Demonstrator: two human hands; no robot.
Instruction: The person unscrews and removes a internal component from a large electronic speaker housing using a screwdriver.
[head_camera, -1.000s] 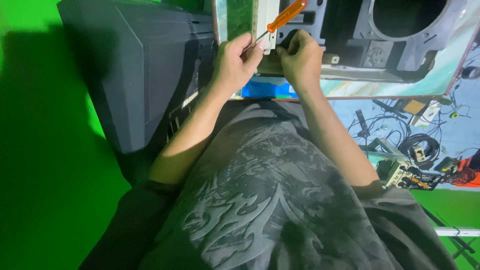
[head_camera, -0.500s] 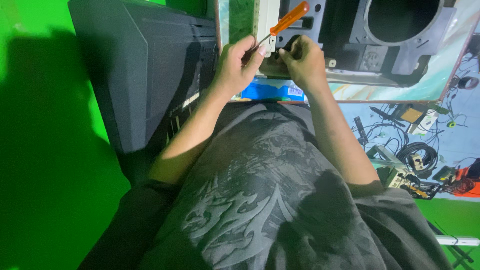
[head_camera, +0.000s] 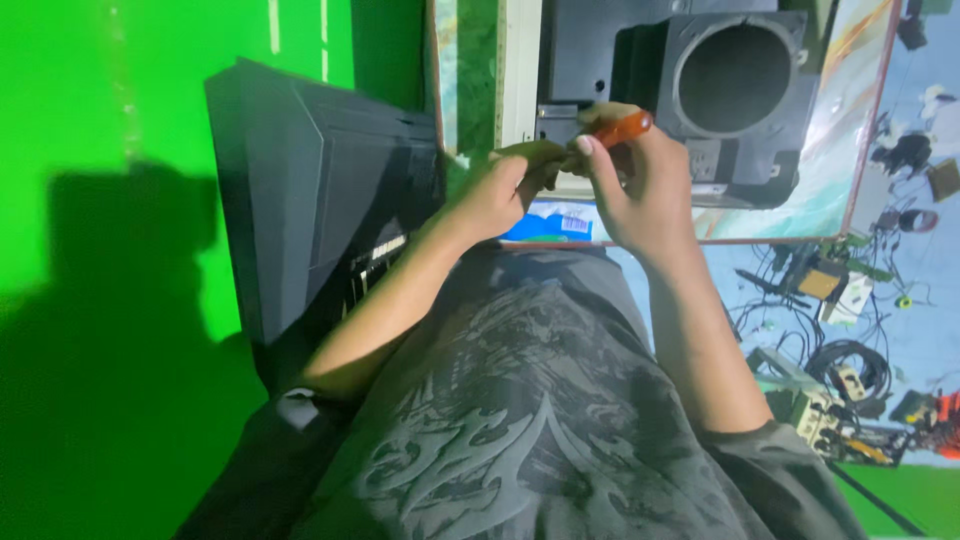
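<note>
Green backdrop on the left, I see a cluttered table (head_camera: 870, 130) ahead. My right hand (head_camera: 640, 195) pinches an orange-handled screwdriver (head_camera: 620, 128) near the black speaker housing (head_camera: 740, 90); my left hand (head_camera: 500, 195) curls closed just beside its tip.

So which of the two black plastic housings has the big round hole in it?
The black housing beyond the hands, on the board; the ribbed one on the left shows none.

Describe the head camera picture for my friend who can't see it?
Both hands meet over a table: the right hand grips an orange-handled screwdriver, the left hand beside it. Behind sits a black plastic housing with a round hole.
</note>
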